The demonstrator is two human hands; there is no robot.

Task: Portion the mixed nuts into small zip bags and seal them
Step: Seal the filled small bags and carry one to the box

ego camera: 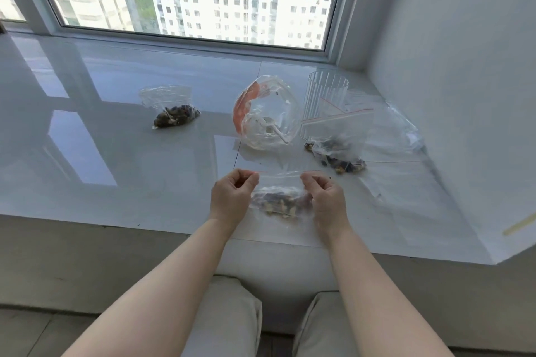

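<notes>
A small clear zip bag point(280, 200) with mixed nuts in its bottom hangs upright just above the white sill, near its front edge. My left hand point(232, 197) pinches the left end of its red zip strip. My right hand point(326, 200) pinches the right end. A second filled bag point(338, 151) lies to the right, beyond my right hand. A third filled bag point(174, 113) lies at the back left. The large clear nut bag point(265, 114) with an orange label stands in the middle, a white scoop inside it.
A ribbed clear cup point(324, 95) stands behind the second bag. Several flat empty zip bags point(388, 136) lie at the right by the wall. The window runs along the back of the white sill point(101, 139). My knees are below the sill's front edge.
</notes>
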